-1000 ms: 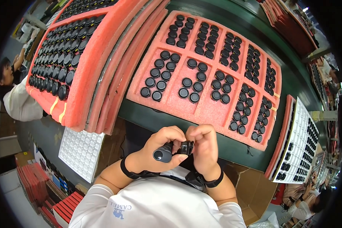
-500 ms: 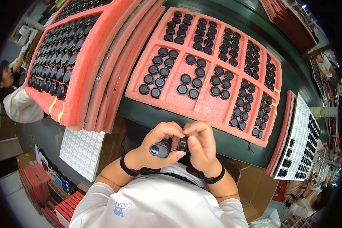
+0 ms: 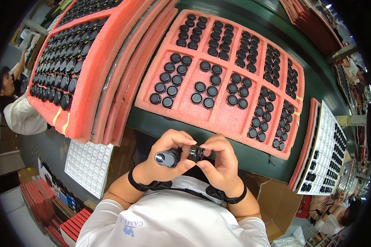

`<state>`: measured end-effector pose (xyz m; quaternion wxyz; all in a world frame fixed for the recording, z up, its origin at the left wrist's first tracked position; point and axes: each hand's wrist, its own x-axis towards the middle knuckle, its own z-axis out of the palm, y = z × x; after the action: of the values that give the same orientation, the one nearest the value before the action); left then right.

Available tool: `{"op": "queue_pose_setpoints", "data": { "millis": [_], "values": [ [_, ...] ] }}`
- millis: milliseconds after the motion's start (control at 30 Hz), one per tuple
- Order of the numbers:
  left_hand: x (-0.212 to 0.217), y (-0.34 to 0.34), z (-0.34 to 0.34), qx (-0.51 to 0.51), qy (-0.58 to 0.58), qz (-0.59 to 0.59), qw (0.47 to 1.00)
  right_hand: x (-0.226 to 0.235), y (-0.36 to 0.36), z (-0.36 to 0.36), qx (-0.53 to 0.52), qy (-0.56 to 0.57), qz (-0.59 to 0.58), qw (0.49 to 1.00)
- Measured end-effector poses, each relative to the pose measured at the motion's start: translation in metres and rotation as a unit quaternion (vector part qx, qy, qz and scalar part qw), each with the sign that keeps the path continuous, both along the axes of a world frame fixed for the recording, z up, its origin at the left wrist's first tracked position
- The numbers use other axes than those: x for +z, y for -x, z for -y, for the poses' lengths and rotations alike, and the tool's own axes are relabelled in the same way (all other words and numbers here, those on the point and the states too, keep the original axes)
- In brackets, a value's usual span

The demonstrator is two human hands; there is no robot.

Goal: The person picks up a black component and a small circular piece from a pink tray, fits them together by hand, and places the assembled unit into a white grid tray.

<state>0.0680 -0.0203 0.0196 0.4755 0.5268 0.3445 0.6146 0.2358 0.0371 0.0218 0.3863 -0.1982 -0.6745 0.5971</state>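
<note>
Left to right: we see stacked foam trays (image 3: 86, 78) on counter (image 3: 181, 123), caps too many to count. Our left hand (image 3: 160, 158), fingers closed on one black cylinder (image 3: 167, 158), held above our lap at counter's edge. Our right hand (image 3: 220, 162), fingers pinching one black cap (image 3: 196, 153) against cylinder's end. We judge both light, rigid, smooth, possibly slippery; grip by sides. One flat tray (image 3: 222, 78), one white tray (image 3: 323, 152).
</note>
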Motion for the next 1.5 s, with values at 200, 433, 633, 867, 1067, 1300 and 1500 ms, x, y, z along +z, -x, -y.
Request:
{"op": "queue_pose_setpoints", "data": {
  "millis": [200, 433, 633, 867, 1067, 1300, 1500],
  "values": [
    [0.005, -0.003, -0.005, 0.0, 0.021, -0.026, 0.999, 0.008, -0.008, -0.003, -0.042, -0.045, 0.02, 0.998],
    [0.004, -0.014, -0.007, 0.034, 0.101, -0.053, 0.993, 0.023, -0.059, -0.008, -0.171, -0.11, 0.111, 0.973],
    [0.0, -0.016, -0.014, -0.013, 0.102, -0.072, 0.992, 0.04, -0.155, -0.002, -0.356, -0.2, 0.289, 0.866],
    [0.002, -0.026, -0.021, -0.029, 0.097, -0.105, 0.989, 0.057, -0.302, -0.014, -0.564, -0.124, 0.405, 0.709],
    [0.002, -0.027, -0.021, -0.019, 0.102, -0.114, 0.988, 0.051, -0.375, -0.043, -0.514, -0.11, 0.548, 0.651],
    [0.001, -0.027, -0.019, -0.018, 0.111, -0.115, 0.987, 0.047, -0.371, -0.055, -0.474, -0.077, 0.597, 0.643],
    [0.005, -0.034, -0.021, -0.012, 0.123, -0.102, 0.987, 0.046, -0.36, -0.05, -0.473, -0.181, 0.603, 0.616]
  ]
}}
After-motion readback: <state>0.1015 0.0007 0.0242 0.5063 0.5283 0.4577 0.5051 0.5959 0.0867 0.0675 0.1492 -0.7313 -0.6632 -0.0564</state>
